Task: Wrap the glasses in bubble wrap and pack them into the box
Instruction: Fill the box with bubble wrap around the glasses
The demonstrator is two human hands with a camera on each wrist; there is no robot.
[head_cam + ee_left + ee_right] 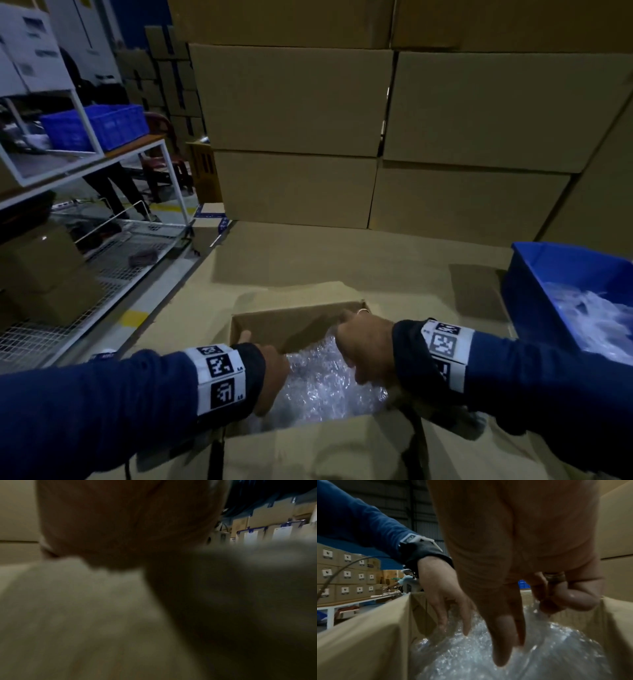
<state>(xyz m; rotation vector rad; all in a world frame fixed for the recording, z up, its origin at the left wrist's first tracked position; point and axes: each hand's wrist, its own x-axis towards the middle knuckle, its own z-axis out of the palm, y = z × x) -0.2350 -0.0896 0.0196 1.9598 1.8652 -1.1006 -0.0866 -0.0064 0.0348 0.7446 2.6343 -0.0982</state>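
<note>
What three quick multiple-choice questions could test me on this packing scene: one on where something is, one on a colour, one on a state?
1. Where are both hands?
A. Inside the open box
B. On the shelf
C. In the blue crate

2. What colour is the crate to the person's right?
A. Red
B. Blue
C. Green

3. How is the box?
A. Taped shut
B. Open, bubble wrap inside
C. Crushed flat

Answers:
1 A: the left hand and right hand reach down into the box, fingers pointing at the bubble wrap.
2 B: the crate has blue walls.
3 B: the flaps stand open and shiny wrap fills the inside.
</note>
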